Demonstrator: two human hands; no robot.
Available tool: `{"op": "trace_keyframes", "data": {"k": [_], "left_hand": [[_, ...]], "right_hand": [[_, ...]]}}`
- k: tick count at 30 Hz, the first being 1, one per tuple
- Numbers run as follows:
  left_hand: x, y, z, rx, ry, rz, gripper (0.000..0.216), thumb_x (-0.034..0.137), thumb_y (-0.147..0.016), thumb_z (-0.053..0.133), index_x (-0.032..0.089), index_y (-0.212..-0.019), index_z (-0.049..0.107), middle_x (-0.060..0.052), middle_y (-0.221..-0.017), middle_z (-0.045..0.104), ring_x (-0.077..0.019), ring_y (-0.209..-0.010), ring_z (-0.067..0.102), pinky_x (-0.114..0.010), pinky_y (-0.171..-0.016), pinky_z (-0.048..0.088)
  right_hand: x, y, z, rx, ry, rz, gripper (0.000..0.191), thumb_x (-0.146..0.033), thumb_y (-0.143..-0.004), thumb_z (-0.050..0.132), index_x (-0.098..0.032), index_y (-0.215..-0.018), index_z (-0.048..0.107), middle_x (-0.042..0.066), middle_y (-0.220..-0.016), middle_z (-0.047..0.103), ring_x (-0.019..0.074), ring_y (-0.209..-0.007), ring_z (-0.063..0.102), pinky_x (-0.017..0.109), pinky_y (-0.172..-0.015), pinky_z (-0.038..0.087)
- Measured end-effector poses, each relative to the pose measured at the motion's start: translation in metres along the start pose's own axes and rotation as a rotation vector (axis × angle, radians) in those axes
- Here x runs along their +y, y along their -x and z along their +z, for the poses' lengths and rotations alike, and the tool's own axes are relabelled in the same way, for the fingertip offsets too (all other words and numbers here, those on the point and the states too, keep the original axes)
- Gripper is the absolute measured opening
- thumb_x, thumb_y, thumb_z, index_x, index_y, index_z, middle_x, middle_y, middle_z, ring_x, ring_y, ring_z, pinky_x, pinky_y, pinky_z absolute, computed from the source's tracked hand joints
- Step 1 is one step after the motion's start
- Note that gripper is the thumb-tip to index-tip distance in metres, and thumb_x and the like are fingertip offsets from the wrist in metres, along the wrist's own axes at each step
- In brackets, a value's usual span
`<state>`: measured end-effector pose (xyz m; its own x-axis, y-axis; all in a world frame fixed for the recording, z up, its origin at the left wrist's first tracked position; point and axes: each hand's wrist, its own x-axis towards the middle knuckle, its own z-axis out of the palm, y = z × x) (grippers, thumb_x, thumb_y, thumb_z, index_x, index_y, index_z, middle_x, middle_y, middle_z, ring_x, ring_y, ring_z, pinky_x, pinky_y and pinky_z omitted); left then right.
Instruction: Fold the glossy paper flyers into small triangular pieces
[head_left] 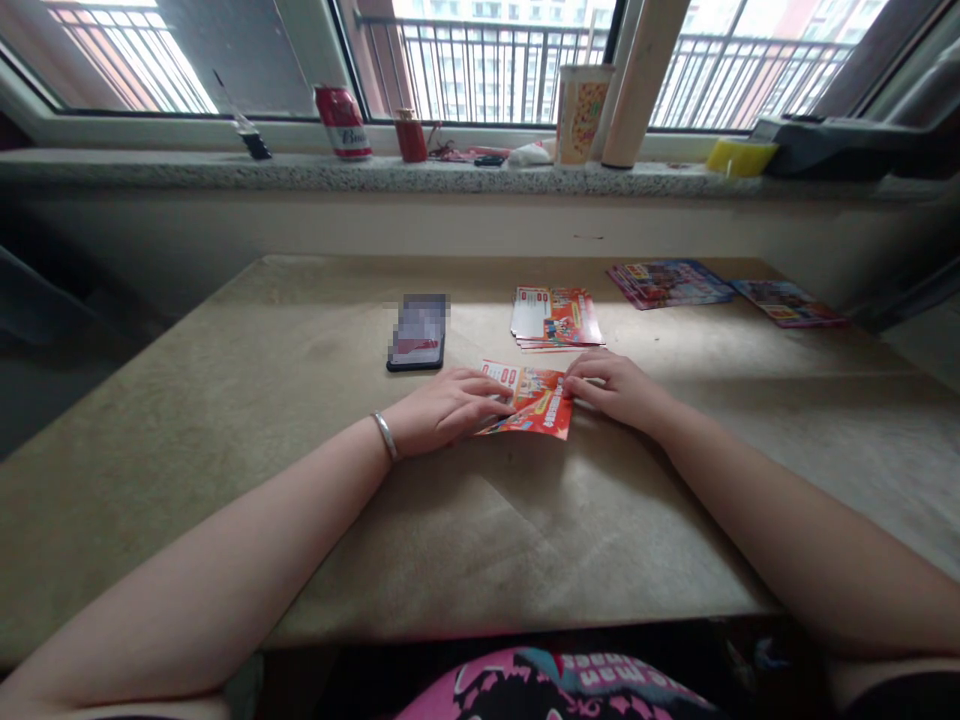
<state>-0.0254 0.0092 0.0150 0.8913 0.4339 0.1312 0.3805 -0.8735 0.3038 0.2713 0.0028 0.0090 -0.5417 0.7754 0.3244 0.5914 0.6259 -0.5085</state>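
An orange-red printed leaflet (541, 405) lies in front of me on the table, with a crease running across it and its near edge lifted a little. My left hand (456, 408), with a silver bangle at the wrist, rests on the leaflet's left part with its fingers stretched out. At the right edge, my right hand (616, 388) pinches the paper between thumb and fingers. Just beyond sits a stack of similar leaflets (559, 316), slightly fanned. To the left of it lies a phone (418, 335) with a blurred screen.
Farther back on the brown table (315, 500) are a fanned pile of blue-and-red leaflets (670, 282) and another small pile (787, 302). On the windowsill (285, 178) stand a red can (343, 122), a red bottle (410, 136), a paper cup (582, 115) and a yellow tape roll (741, 157).
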Motion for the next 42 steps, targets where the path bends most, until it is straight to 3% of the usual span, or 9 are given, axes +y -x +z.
{"op": "trace_keyframes", "data": {"k": [5, 14, 19, 21, 25, 28, 31, 38, 42], "left_hand": [[0.004, -0.002, 0.007, 0.021, -0.128, -0.027, 0.036, 0.032, -0.096, 0.041, 0.031, -0.128, 0.058, -0.003, -0.135, 0.057, -0.0226, -0.118, 0.052, -0.044, -0.103, 0.038], [0.019, -0.005, 0.012, 0.023, -0.298, -0.064, 0.041, 0.037, -0.097, 0.038, 0.030, -0.136, 0.051, -0.005, -0.136, 0.054, -0.0247, -0.112, 0.050, -0.043, -0.101, 0.039], [0.027, -0.007, 0.012, 0.036, -0.308, -0.082, 0.045, 0.047, -0.093, 0.045, 0.030, -0.135, 0.053, -0.007, -0.120, 0.059, -0.0282, -0.116, 0.047, -0.047, -0.104, 0.037], [0.026, -0.006, 0.013, 0.052, -0.279, -0.059, 0.044, 0.042, -0.093, 0.045, 0.030, -0.135, 0.053, -0.008, -0.119, 0.059, -0.0283, -0.122, 0.045, -0.048, -0.108, 0.035], [0.017, -0.005, 0.014, 0.036, -0.204, -0.021, 0.045, 0.031, -0.093, 0.045, 0.034, -0.138, 0.048, -0.006, -0.138, 0.050, -0.0257, -0.129, 0.043, -0.049, -0.113, 0.029], [0.015, -0.005, 0.012, -0.011, -0.209, -0.049, 0.049, 0.037, -0.092, 0.049, 0.034, -0.140, 0.044, -0.005, -0.150, 0.039, -0.0277, -0.136, 0.037, -0.049, -0.113, 0.029], [0.021, -0.006, 0.012, -0.023, -0.272, -0.106, 0.051, 0.046, -0.092, 0.048, 0.031, -0.140, 0.045, -0.006, -0.149, 0.040, -0.0281, -0.133, 0.040, -0.045, -0.111, 0.032], [0.044, -0.011, 0.018, 0.039, -0.412, -0.222, 0.047, 0.050, -0.095, 0.040, 0.029, -0.137, 0.048, -0.006, -0.138, 0.051, -0.0284, -0.118, 0.049, -0.044, -0.101, 0.039], [0.051, -0.011, 0.018, 0.061, -0.448, -0.273, 0.048, 0.050, -0.095, 0.040, 0.025, -0.134, 0.050, -0.007, -0.131, 0.055, -0.0279, -0.110, 0.051, -0.043, -0.095, 0.041]], "right_hand": [[-0.010, 0.000, 0.001, -0.121, 0.147, -0.071, 0.019, -0.036, -0.088, 0.058, -0.022, -0.087, 0.071, 0.006, -0.091, 0.070, 0.0196, -0.087, 0.062, 0.037, -0.082, 0.048], [-0.020, 0.002, 0.010, -0.125, 0.256, -0.088, 0.029, -0.039, -0.083, 0.065, -0.026, -0.108, 0.070, 0.006, -0.112, 0.069, 0.0232, -0.101, 0.060, 0.043, -0.093, 0.047], [-0.016, 0.000, 0.012, -0.119, 0.309, -0.090, 0.028, -0.032, -0.087, 0.060, -0.023, -0.112, 0.070, 0.007, -0.115, 0.068, 0.0243, -0.104, 0.061, 0.044, -0.095, 0.047], [-0.014, 0.000, 0.012, -0.123, 0.317, -0.101, 0.029, -0.031, -0.089, 0.058, -0.023, -0.114, 0.069, 0.007, -0.117, 0.068, 0.0238, -0.106, 0.061, 0.044, -0.097, 0.047], [-0.015, 0.002, 0.012, -0.135, 0.335, -0.122, 0.040, -0.041, -0.088, 0.057, -0.023, -0.123, 0.064, 0.009, -0.127, 0.064, 0.0253, -0.116, 0.058, 0.046, -0.103, 0.043], [-0.017, 0.004, 0.012, -0.157, 0.336, -0.128, 0.055, -0.051, -0.083, 0.061, -0.022, -0.129, 0.059, 0.010, -0.134, 0.059, 0.0277, -0.123, 0.054, 0.048, -0.106, 0.041], [-0.020, 0.005, 0.009, -0.177, 0.335, -0.152, 0.062, -0.055, -0.077, 0.066, -0.023, -0.130, 0.059, 0.010, -0.136, 0.057, 0.0288, -0.127, 0.050, 0.048, -0.109, 0.037], [-0.033, 0.002, 0.000, -0.276, 0.280, -0.264, 0.062, -0.053, -0.074, 0.070, -0.022, -0.127, 0.061, 0.010, -0.130, 0.061, 0.0261, -0.119, 0.055, 0.043, -0.102, 0.044], [-0.036, 0.001, -0.003, -0.321, 0.308, -0.331, 0.047, -0.046, -0.081, 0.066, -0.023, -0.121, 0.065, 0.009, -0.123, 0.066, 0.0257, -0.112, 0.060, 0.043, -0.096, 0.047]]}}
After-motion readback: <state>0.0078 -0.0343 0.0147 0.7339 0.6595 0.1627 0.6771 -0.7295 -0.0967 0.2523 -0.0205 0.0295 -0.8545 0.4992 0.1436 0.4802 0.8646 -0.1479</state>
